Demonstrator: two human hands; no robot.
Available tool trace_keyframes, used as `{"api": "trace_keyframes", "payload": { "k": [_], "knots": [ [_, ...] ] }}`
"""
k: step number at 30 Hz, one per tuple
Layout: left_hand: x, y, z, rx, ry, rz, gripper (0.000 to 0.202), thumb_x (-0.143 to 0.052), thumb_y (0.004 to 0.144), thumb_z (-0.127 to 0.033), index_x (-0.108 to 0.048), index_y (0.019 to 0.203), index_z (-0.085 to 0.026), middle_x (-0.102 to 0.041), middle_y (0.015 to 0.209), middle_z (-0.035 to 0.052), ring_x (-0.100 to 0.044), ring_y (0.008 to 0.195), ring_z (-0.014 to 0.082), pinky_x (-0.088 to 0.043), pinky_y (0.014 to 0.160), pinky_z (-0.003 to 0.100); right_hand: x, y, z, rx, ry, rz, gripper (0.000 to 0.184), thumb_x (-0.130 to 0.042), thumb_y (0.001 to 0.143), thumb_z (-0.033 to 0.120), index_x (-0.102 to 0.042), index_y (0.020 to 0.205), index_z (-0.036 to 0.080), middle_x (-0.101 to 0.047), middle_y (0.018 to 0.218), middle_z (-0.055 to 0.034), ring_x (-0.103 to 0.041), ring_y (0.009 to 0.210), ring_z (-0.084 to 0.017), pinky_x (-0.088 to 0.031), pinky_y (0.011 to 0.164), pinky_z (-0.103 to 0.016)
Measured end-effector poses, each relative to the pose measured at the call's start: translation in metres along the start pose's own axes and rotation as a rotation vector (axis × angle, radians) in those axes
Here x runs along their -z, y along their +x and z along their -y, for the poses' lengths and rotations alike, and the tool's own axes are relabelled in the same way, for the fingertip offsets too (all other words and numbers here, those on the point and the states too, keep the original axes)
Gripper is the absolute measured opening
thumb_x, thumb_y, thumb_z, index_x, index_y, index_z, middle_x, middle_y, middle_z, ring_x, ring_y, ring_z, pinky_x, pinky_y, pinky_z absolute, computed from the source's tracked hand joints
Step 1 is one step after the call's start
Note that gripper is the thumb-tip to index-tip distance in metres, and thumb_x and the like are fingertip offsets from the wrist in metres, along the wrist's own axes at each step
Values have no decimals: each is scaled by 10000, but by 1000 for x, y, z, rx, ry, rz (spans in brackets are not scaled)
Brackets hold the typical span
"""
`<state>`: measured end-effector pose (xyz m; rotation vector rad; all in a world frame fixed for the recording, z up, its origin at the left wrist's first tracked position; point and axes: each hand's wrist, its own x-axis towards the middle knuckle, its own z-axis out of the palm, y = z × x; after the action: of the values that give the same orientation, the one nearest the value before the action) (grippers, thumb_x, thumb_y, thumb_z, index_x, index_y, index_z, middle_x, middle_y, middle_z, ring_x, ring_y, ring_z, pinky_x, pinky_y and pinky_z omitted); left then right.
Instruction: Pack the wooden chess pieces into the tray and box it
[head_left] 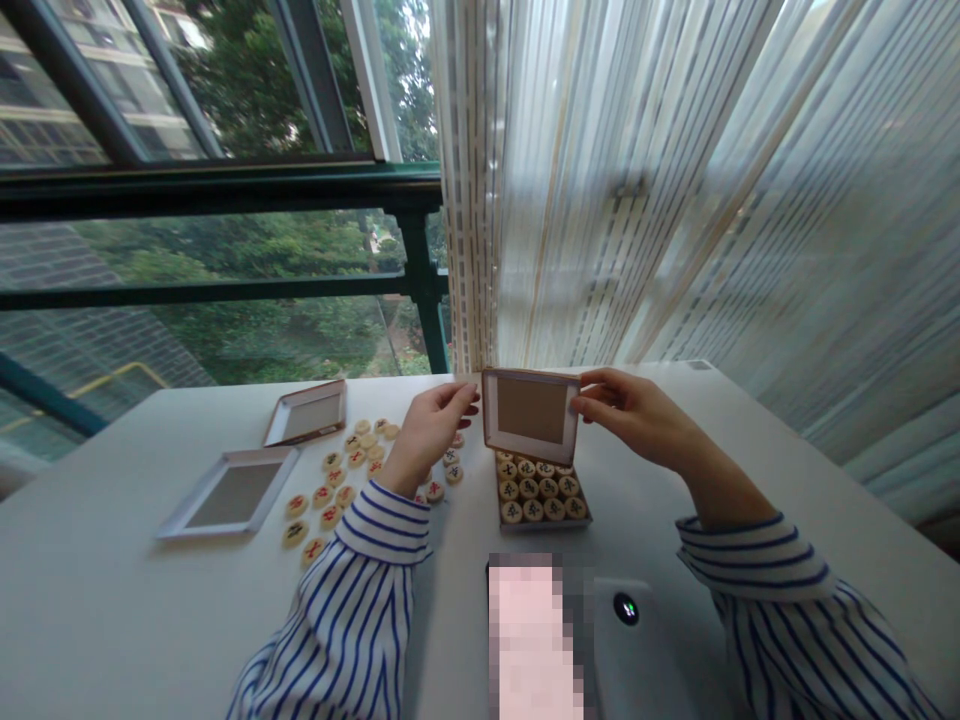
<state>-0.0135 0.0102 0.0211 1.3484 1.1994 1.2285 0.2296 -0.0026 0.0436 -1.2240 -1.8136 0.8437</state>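
Observation:
My right hand (630, 410) pinches the right edge of a shallow box lid (532, 410), which stands tilted up with its hollow inner side towards me. My left hand (439, 420) is just off the lid's left edge, fingers loosely bent and apart, holding nothing that I can see. Below the lid is a box tray (546, 525) packed with rows of round wooden Chinese chess pieces (529, 488) with black characters. The lid hides the tray's far part. Loose chess pieces (322, 497), red and black, lie scattered left of and behind my left forearm.
Another box lid (279, 432) and an empty white-rimmed tray (169, 527) lie on the left of the white table (105, 580). A pixelated phone-like slab (529, 640) and a white device with a round display (626, 665) lie in front. Behind are a window railing (225, 292) and a curtain (570, 200).

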Motion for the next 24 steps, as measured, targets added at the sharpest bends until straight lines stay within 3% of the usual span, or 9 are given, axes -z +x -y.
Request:
{"api": "trace_keyframes", "payload": {
  "k": [10,17,24],
  "knots": [
    [-2,-3,-7,9,-99,-44,405,-565,740,-477,-654,858,-100,-658,868,97,-607,779,164,-481,717,302,-12,-10,20,221,-436,-145,195,-539,808,340,-580,959,224,-646,810,-3,-567,635,-116,-440,566,-249],
    [-3,-3,-9,73,-135,-55,420,-559,750,-475,-643,887,-87,-644,916,116,-613,804,174,-488,710,304,-16,-16,32,376,-628,-118,216,-504,842,289,-566,1031,205,-644,939,-32,-583,811,-152,-450,680,-272],
    [-1,-2,-8,148,-154,-65,383,-569,757,-449,-628,842,-80,-649,840,106,-616,656,136,-497,628,267,-20,-16,29,545,-787,-66,216,-466,869,261,-563,1042,175,-633,990,-72,-561,911,-184,-436,789,-321]
  ]
}}
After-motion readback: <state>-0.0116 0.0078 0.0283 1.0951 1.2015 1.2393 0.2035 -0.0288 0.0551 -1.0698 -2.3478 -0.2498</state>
